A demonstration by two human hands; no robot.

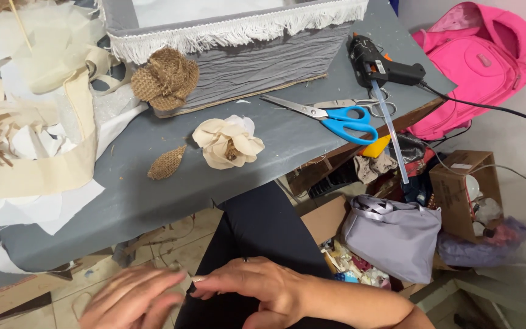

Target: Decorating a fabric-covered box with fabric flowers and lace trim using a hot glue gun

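A single head-worn camera looks steeply down and forward from above the person's lap, so the near edge of the grey surface (153,201) runs slantwise across the middle of the view and its far part fills the top. Both hands sit close under the lens at the bottom edge, the left hand (132,301) blurred and the right hand (257,289) sharper. Past the surface's right corner the view reaches the floor clutter, well apart from the lens.
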